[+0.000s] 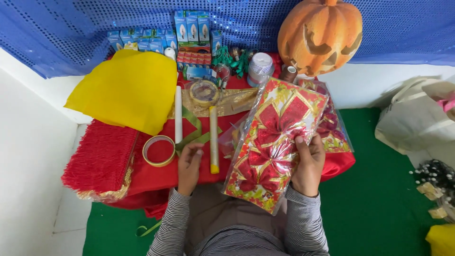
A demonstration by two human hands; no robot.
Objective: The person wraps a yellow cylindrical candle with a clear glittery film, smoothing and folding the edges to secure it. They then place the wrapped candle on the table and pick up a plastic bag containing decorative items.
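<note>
A red cloth (156, 178) covers the low table before a blue sequinned backdrop (71, 33). My right hand (308, 166) grips the packet of red bows (272, 142) at centre frame, tilted up so its face shows. My left hand (189, 166), loosely curled, holds nothing I can see, beside green ribbon (192, 135). A second packet (334, 128) lies half hidden behind.

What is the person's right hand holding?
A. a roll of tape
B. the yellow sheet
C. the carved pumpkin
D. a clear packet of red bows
D: the right hand grips the edge of the clear packet of red bows, held up over the red cloth, while the left hand rests by the green ribbon.
</note>
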